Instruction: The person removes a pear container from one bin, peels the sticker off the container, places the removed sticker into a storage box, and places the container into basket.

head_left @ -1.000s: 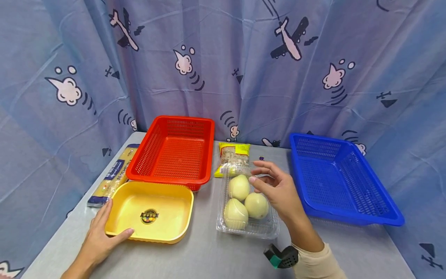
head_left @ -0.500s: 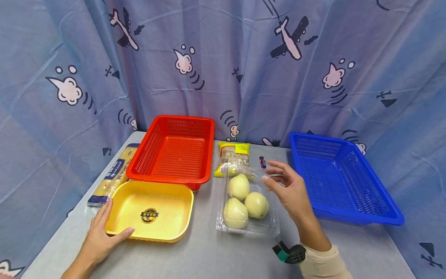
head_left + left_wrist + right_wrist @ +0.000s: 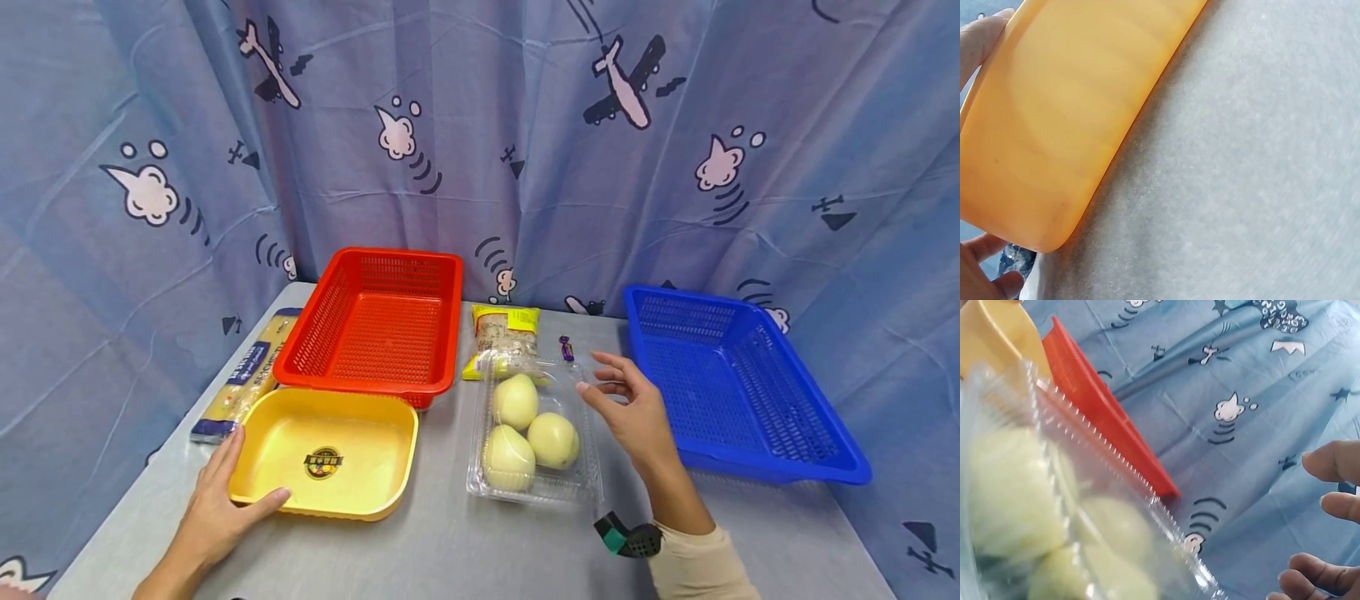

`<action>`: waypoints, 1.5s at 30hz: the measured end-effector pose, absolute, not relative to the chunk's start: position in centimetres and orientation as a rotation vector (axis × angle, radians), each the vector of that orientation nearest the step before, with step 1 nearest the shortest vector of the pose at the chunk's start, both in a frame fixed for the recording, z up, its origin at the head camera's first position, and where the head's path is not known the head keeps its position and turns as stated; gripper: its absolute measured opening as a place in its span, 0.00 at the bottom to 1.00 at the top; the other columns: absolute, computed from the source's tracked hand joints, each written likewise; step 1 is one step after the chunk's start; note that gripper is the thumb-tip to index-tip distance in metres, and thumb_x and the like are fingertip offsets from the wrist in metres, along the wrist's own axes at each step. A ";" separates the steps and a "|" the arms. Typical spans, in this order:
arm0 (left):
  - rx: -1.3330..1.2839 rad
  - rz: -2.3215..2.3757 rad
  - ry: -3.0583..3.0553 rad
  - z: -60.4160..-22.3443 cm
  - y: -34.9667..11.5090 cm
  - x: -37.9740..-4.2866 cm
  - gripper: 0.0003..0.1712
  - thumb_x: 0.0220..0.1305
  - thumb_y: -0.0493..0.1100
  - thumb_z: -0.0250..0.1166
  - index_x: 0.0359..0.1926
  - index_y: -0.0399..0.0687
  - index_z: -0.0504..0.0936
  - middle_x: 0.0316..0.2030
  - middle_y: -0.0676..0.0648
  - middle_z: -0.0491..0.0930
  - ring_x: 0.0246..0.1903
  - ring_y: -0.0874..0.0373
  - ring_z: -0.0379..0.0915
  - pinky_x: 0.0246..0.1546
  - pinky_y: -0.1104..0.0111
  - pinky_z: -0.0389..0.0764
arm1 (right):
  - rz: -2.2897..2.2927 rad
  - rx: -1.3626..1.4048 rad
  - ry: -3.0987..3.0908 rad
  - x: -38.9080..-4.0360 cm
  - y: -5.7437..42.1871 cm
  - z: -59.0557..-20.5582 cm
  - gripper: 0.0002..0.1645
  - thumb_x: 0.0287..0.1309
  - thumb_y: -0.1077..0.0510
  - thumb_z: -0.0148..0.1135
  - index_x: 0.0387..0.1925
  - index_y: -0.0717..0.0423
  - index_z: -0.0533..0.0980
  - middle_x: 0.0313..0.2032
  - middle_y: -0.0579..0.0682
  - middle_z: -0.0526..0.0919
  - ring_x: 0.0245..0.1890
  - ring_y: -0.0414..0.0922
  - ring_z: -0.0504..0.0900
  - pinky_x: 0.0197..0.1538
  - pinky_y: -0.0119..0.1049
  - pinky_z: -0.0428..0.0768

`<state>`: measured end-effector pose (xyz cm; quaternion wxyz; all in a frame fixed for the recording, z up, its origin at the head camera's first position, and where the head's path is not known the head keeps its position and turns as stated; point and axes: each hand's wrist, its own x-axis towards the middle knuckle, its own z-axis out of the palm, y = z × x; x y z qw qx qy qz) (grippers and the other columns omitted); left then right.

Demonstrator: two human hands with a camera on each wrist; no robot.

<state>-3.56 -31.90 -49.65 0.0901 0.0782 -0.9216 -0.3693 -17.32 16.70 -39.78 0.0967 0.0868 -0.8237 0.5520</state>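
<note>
My left hand [image 3: 213, 504] rests spread over the near left corner of a yellow plastic basin [image 3: 296, 477]. Its thumb touches the front rim in the left wrist view, and its fingers lie along the left side. Between the basin and the blue basket, a clear plastic clamshell box [image 3: 477, 483] contains three pale yellow-green fruits [image 3: 553, 440]. My right hand [image 3: 633, 408] hovers by the box's right side, fingers loosely bent and apart, with nothing between them in the right wrist view. Past its fingertips lies a small purple-wrapped candy [image 3: 566, 348].
Behind the basin stands a red basket [image 3: 390, 333]; a blue basket [image 3: 738, 400] stands at the right. A yellow-topped food packet [image 3: 506, 329] lies behind the box. A long pasta pack [image 3: 247, 371] lies at the left. A patterned curtain [image 3: 465, 150] encloses the grey table [image 3: 427, 550].
My right hand has drawn away to the right from over the clamshell box, uncovering the purple candy. The left hand and the basin have stayed in place.
</note>
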 end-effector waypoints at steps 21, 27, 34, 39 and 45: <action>0.282 -1.107 -2.752 -49.8 -31.5 -3.5 0.66 0.51 0.57 0.73 0.77 0.49 0.36 0.72 0.30 0.40 0.66 0.26 0.38 0.56 0.30 0.45 | 1.578 0.111 -2.753 -19.8 18.3 -44.9 0.41 0.56 0.48 0.69 0.69 0.50 0.63 0.53 0.64 0.68 0.48 0.58 0.72 0.40 0.41 0.74; 0.298 -1.106 -2.771 -49.5 -31.5 -3.5 0.66 0.52 0.58 0.73 0.76 0.48 0.36 0.73 0.31 0.38 0.67 0.27 0.36 0.55 0.29 0.45 | 1.612 0.105 -2.747 -19.8 18.3 -45.9 0.41 0.57 0.48 0.69 0.69 0.48 0.63 0.51 0.63 0.67 0.45 0.57 0.72 0.38 0.40 0.73; 0.297 -1.104 -2.786 -49.4 -31.6 -3.6 0.66 0.53 0.59 0.72 0.76 0.48 0.36 0.73 0.31 0.38 0.67 0.27 0.35 0.54 0.28 0.44 | 1.680 0.118 -2.726 -19.8 18.3 -46.9 0.40 0.57 0.50 0.69 0.68 0.49 0.63 0.42 0.60 0.70 0.39 0.51 0.71 0.36 0.38 0.72; 0.269 -1.085 -2.774 -49.4 -31.8 -3.6 0.65 0.52 0.58 0.73 0.77 0.49 0.37 0.72 0.30 0.39 0.67 0.27 0.36 0.54 0.28 0.45 | 1.823 0.173 -2.622 -19.9 18.3 -47.8 0.39 0.57 0.56 0.69 0.68 0.49 0.63 0.32 0.56 0.71 0.31 0.46 0.70 0.32 0.34 0.70; 0.225 -1.070 -2.748 -49.5 -31.8 -3.7 0.64 0.52 0.56 0.73 0.77 0.48 0.38 0.72 0.31 0.40 0.67 0.27 0.37 0.55 0.28 0.44 | 1.964 0.190 -2.571 -20.0 18.5 -48.5 0.40 0.59 0.57 0.67 0.70 0.47 0.61 0.27 0.52 0.69 0.22 0.42 0.66 0.24 0.30 0.65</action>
